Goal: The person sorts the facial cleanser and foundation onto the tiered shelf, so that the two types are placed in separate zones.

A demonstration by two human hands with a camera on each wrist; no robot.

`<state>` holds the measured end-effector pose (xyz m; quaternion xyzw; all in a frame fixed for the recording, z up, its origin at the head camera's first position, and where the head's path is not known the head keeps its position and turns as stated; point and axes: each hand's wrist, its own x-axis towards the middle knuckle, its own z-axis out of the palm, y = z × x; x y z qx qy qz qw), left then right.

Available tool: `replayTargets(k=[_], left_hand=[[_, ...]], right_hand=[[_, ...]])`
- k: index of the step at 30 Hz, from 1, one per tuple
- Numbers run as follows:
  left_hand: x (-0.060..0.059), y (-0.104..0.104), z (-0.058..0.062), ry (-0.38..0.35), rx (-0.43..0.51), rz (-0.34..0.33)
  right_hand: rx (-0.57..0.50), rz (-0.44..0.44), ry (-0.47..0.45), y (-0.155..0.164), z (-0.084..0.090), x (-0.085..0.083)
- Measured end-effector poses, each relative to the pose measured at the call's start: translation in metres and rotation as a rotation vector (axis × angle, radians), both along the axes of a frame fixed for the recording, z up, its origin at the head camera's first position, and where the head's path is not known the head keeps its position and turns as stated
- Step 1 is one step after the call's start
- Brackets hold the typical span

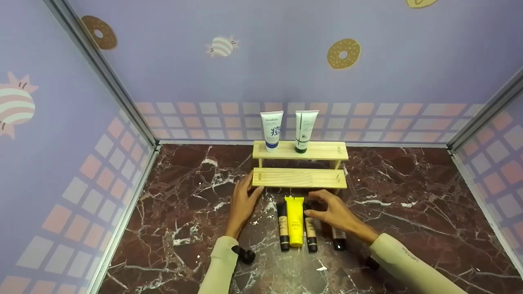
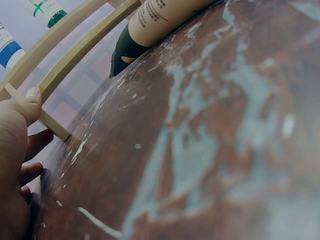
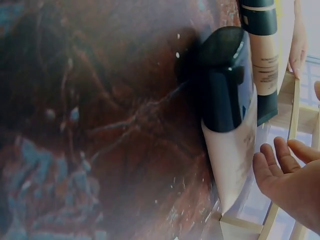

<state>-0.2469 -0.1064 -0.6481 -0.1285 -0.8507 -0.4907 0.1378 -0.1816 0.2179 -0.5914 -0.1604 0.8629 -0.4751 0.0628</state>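
At the left end of a two-tier wooden display rack [image 1: 299, 178], my left hand [image 1: 242, 203] grips the lower step, thumb at its front corner and fingers round the end leg. My right hand [image 1: 336, 211] hovers by the top of a beige tube with black ends [image 1: 310, 230], fingers bent and apart; the right wrist view shows nothing held. Left of that tube lie a yellow tube [image 1: 295, 224] and another beige tube [image 1: 283, 226]. A wider black-capped tube [image 3: 230, 95] lies partly hidden under my right wrist.
On the upper step stand a white tube with a blue cap [image 1: 272, 128] and a white tube with a dark green cap [image 1: 304, 130]. Patterned purple walls [image 1: 286, 81] enclose the dark red marble-look table [image 1: 188, 204] at the back and sides.
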Motion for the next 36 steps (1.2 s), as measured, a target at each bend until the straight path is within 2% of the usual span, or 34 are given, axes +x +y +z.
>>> replayTargets(k=[8, 22, 27, 36], left_hand=[[0.000, 0.000, 0.001, -0.008, 0.003, 0.004], [0.000, 0.001, -0.001, -0.007, 0.003, 0.009], [0.001, 0.000, -0.001, 0.004, 0.010, -0.007], [-0.001, 0.000, -0.002, 0.011, 0.005, 0.003]], right_hand=[[0.083, 0.025, 0.035, -0.007, -0.007, -0.001], [0.151, 0.057, -0.020, -0.015, -0.010, -0.002], [0.169, 0.074, -0.038, -0.016, -0.009, -0.006], [0.250, 0.111, -0.094, -0.020, -0.006, -0.014]])
